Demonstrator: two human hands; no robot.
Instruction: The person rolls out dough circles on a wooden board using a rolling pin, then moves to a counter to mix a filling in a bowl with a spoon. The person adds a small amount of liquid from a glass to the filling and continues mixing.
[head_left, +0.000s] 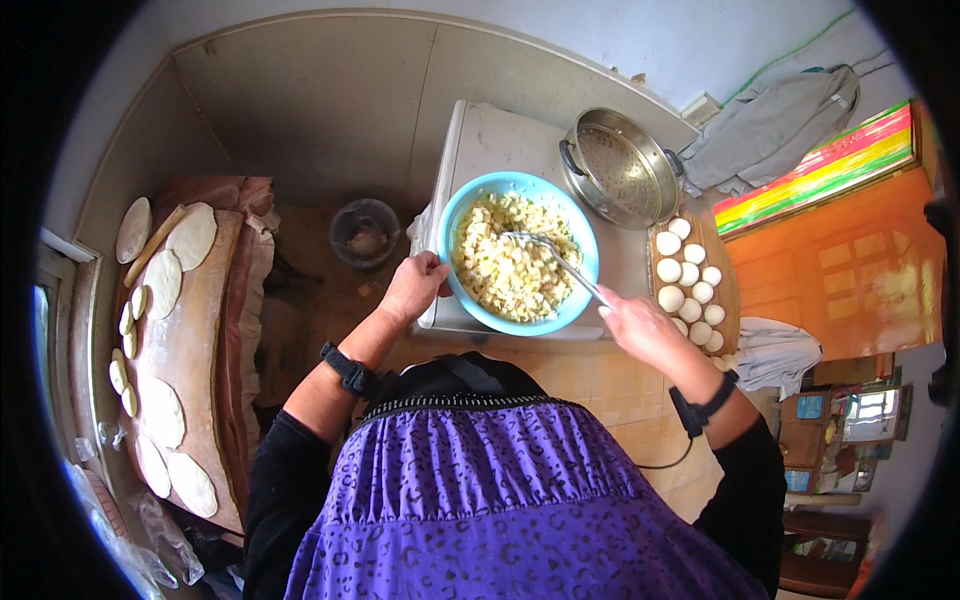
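A light blue bowl (588, 232) full of chopped, pale yellow-green filling (517, 277) stands on a white surface (502, 135) in front of me. My left hand (417, 286) grips the bowl's left rim, fingers outside and below it. In my right hand (643, 328) is the handle of a metal spoon or ladle (574, 271), reaching over the bowl's lower right rim. Its head lies in the filling, partly covered. Behind the bowl to the right sits an empty steel steamer pot (622, 169) with a perforated bottom and dark handles.
To the right, a round wooden board (720, 247) bears several white dough balls (670, 271). At the left, a floured board (191, 337) holds flat dough rounds (192, 235), small dough pieces and a rolling pin (154, 246). A bucket (364, 232) stands on the floor between.
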